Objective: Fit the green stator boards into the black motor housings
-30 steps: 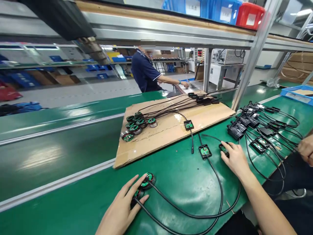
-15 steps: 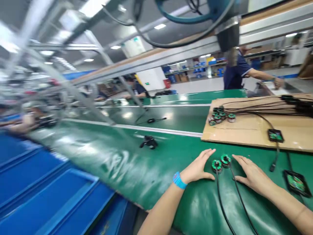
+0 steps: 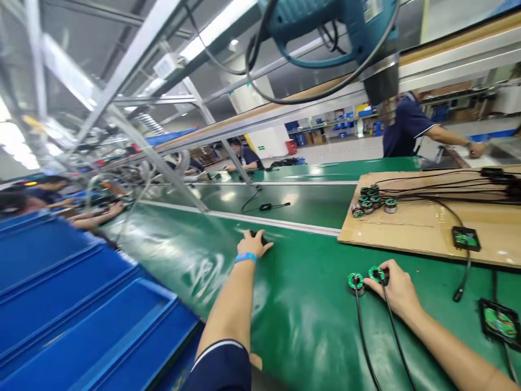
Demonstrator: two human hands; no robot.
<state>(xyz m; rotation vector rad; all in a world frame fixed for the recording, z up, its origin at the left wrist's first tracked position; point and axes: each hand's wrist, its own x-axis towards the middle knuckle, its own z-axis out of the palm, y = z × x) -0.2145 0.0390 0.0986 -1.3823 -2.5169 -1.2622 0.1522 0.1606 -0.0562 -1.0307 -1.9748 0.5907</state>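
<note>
My left hand (image 3: 251, 245) reaches far out over the green mat, palm down and fingers spread. It covers most of a small black part (image 3: 255, 234), of which only a bit shows between thumb and fingers; a firm hold is not visible. With thumb and fingers, my right hand (image 3: 396, 288) pinches a round motor stator (image 3: 375, 272) with a green ring-shaped circuit board on top. A second stator (image 3: 355, 282) of the same kind stands just left of it, touching no hand. From each stator a black cable runs toward me.
Cardboard (image 3: 411, 231) on the right bears several more stators (image 3: 368, 201) with cables. Black-framed circuit boards (image 3: 499, 321) lie at right. Blue bins (image 3: 101, 336) fill the lower left. A blue power tool (image 3: 325, 32) hangs overhead. Co-workers (image 3: 411, 127) are at other places.
My left hand has gone from beside the stators, left and away from me, onto the black part. My right hand has closed on the right stator. The view has shifted slightly.
</note>
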